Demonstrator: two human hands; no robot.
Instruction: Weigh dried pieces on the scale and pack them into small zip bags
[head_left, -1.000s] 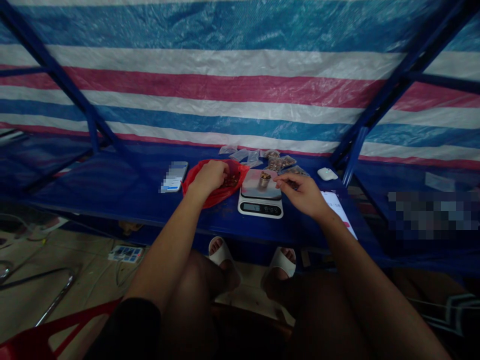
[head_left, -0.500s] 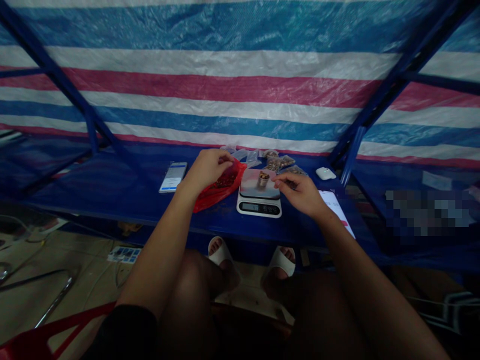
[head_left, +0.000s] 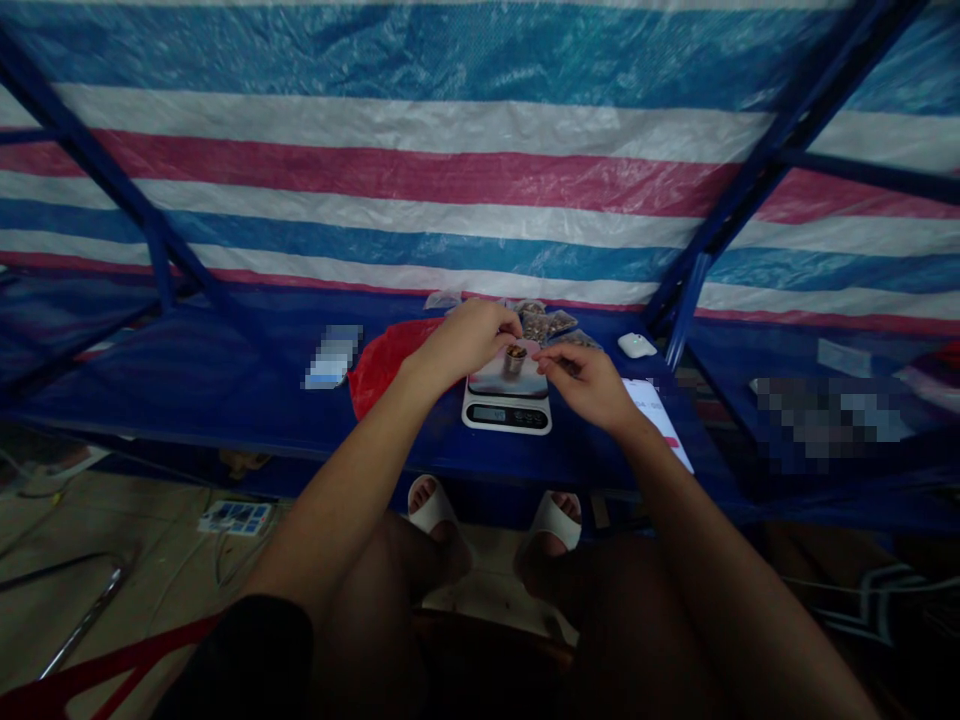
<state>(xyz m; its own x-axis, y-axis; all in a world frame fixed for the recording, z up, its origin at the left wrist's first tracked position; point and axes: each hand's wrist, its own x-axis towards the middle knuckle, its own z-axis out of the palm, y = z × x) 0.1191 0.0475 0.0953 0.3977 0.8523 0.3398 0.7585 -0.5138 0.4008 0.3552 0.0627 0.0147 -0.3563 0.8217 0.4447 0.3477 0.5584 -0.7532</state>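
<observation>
A white digital scale (head_left: 507, 411) stands on the blue shelf (head_left: 225, 400) in front of me, with a small metal cup (head_left: 514, 359) of brown bits on its pan. My left hand (head_left: 466, 342) hovers over the cup, its fingers pinched together on something too small to name. My right hand (head_left: 589, 381) is just right of the cup, thumb and forefinger pinched as well. A red plastic bag (head_left: 379, 365) lies left of the scale, behind my left forearm.
A phone (head_left: 331, 358) lies left of the bag. Small clear packets (head_left: 551, 322) of brown bits sit behind the scale, a white earbud case (head_left: 637, 345) and a white paper (head_left: 660, 420) to the right. Blue frame posts rise at both sides. A power strip (head_left: 234, 517) lies on the floor.
My left hand left the red bag and moved right to above the cup on the scale. My right hand stayed beside the cup. The camera shifted slightly.
</observation>
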